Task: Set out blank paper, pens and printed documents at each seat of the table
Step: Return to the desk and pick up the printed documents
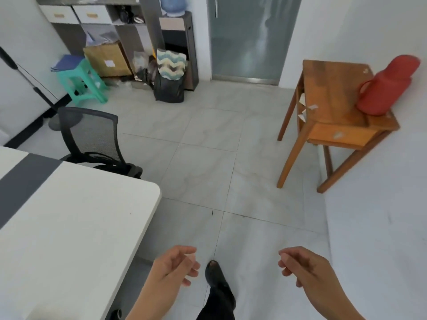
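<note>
Step in hand, as judged: fetching stock. No paper, pens or documents in view. White counter (69,215) lies left, 1 mesh chair (92,135) beyond it. Left hand (175,265) and right hand (302,266) hold nothing, fingers (191,265) loosely curled. Next: locate supplies. Wooden stand (335,98) with red flask (388,86) narrows the right side.

red jug (386,86), green stool (81,80), white table (76,218)

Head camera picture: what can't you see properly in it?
White table: cut off by the left and bottom edges of the head view.
Blue stack on the green stool: too blurred to tell if it is paper.
Water bottle: top cut off by the upper edge.
Red jug: blurred.
</note>
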`<state>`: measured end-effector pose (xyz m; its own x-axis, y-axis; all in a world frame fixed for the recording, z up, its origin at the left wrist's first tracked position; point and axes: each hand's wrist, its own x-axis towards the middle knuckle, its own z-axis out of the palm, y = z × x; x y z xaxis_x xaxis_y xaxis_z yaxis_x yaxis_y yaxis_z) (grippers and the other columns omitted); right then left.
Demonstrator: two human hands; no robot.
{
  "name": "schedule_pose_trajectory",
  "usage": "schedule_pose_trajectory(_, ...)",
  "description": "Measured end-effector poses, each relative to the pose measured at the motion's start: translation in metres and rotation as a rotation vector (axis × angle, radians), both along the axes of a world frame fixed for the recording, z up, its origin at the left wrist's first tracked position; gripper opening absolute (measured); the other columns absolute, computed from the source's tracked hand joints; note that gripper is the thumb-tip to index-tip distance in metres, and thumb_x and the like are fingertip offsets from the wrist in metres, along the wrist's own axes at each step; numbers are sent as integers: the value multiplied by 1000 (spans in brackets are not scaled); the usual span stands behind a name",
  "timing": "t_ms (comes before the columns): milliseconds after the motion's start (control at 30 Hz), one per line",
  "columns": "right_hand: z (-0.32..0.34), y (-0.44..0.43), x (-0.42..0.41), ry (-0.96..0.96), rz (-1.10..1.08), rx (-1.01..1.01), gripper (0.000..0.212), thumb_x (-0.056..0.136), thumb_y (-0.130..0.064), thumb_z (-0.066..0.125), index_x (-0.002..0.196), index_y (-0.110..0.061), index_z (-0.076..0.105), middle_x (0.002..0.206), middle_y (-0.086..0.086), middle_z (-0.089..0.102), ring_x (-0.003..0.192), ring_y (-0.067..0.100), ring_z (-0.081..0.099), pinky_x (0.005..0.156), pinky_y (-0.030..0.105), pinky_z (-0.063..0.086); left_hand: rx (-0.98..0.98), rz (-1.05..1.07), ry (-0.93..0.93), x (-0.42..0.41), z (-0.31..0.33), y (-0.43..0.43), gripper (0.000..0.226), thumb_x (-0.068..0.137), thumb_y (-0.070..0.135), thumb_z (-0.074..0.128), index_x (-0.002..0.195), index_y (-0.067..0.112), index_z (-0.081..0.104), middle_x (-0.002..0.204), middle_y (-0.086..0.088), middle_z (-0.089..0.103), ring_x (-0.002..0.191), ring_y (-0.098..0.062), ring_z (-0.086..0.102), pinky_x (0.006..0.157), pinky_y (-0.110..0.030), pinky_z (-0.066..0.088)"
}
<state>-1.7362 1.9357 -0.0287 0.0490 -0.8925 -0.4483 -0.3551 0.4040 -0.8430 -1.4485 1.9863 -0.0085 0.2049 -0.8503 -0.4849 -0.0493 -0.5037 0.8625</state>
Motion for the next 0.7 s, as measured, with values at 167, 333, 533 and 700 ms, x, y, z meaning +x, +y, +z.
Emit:
schedule_pose_trajectory(167,7,-96,28,15,-8,-35,12,92,-12,62,88,-16,72,77,-1,75,66,11,69,57,28,46,-31,10,2,27,-5,-97,17,94,1,54,97,11,68,75,-10,75,68,-22,69,58,-30,53)
schedule_pose_trajectory(333,37,-194,74,4,19,-100,12,92,-10,61,89,-17,71,77,-1,76,66,10,69,56,28,47,-75,20,0,70,18,-193,15,93,0,54,98,6,68,72,-10,74,63,-17,68,54,-26,52)
schedule_pose_trajectory(533,39,-297,117,-22,31,-95,13,91,-8,61,89,-16,71,76,1,75,66,13,69,56,29,48,-97,46,-12,118,22,-297,11,90,11,63,99,7,68,73,-9,74,66,-20,69,57,-28,52)
schedule_pose_trajectory(700,18,-407,145,-19,54,-64,12,91,-9,61,91,-16,71,76,1,76,67,13,70,57,31,49,-16,77,-3,149,-3,-387,15,93,-1,54,99,4,68,72,-10,74,65,-20,68,55,-28,52)
